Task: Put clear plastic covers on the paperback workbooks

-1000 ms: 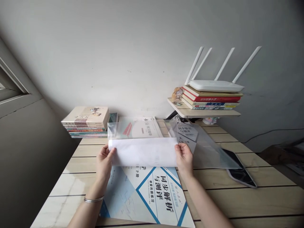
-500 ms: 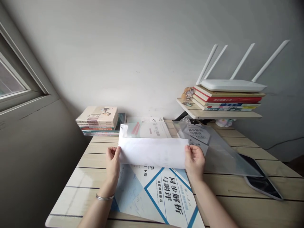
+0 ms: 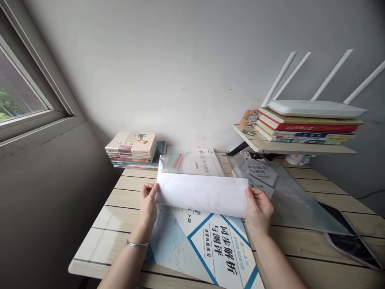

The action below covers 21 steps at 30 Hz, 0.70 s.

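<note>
Closest to the viewer, a blue-and-white book (image 3: 204, 249) lies flat on the slatted surface (image 3: 105, 241), its cover facing up. Above its far part, the left hand (image 3: 148, 204) and the right hand (image 3: 259, 212) hold a white sheet (image 3: 201, 194) between them. To hold it well, I judge both hands should sit at matching height and draw apart with even, gentle tension, since slack would let the sheet bow and a hard pinch could crease its edges. A light touch also seems wise because the clear film (image 3: 230, 166) behind the sheet looks thin and liable to slip.

The sheet spans the gap between the hands: the left fingers pinch its left edge and the right fingers its right edge. Its lower edge overlaps the book in view; whether the two touch, I cannot tell.

To the right, a broad clear cover (image 3: 300, 208) overlaps part of a phone (image 3: 355, 247) and a grey-patterned book (image 3: 260, 174). Past the film lies a pale book (image 3: 206, 151), with a book stack (image 3: 132, 146) to its left. Beyond, on the right, a shelf (image 3: 300, 148) carries piled books (image 3: 313, 128) with a white router (image 3: 315, 108) on top
</note>
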Each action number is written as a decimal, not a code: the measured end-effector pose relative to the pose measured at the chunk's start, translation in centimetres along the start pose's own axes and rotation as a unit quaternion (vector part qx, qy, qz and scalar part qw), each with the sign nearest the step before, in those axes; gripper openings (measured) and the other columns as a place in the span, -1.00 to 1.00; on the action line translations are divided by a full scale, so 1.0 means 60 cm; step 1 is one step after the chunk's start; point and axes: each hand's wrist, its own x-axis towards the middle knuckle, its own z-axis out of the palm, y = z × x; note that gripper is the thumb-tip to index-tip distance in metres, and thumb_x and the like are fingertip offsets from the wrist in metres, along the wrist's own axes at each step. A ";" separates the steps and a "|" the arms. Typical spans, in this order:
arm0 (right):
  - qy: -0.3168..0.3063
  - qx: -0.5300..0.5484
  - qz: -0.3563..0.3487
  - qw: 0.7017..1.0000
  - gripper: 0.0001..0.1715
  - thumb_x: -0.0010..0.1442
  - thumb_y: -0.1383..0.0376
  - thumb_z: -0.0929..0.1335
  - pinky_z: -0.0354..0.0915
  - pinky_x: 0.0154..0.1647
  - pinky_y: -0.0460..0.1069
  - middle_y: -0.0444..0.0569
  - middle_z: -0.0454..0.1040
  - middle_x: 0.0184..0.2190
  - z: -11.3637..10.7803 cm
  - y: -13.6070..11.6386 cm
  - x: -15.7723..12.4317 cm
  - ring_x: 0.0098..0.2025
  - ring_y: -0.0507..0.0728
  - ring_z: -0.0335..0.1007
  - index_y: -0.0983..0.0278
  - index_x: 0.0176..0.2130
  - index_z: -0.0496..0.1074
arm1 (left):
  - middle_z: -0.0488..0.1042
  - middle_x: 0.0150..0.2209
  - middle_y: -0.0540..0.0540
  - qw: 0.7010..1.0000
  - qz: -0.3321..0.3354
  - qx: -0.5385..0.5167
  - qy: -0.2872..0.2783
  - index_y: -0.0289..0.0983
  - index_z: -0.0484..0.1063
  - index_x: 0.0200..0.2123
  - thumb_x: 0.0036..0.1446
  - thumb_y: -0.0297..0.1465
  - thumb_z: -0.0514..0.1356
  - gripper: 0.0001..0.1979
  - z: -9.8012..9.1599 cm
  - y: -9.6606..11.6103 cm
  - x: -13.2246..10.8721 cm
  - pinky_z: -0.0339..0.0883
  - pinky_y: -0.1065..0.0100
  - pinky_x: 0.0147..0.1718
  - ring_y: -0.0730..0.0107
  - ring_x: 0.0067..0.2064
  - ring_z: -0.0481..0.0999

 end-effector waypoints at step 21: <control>0.015 0.022 0.010 1.000 -0.55 -0.15 0.02 0.47 0.20 -0.41 -0.05 -0.12 0.39 -0.51 0.002 0.000 0.001 -0.46 0.04 0.26 0.31 -0.41 0.38 | 0.24 -0.51 0.05 0.997 0.028 0.069 0.002 -0.25 0.25 -0.56 -0.01 -0.19 0.19 -0.72 0.002 0.015 -0.011 0.10 0.45 -0.41 0.49 -0.44 0.20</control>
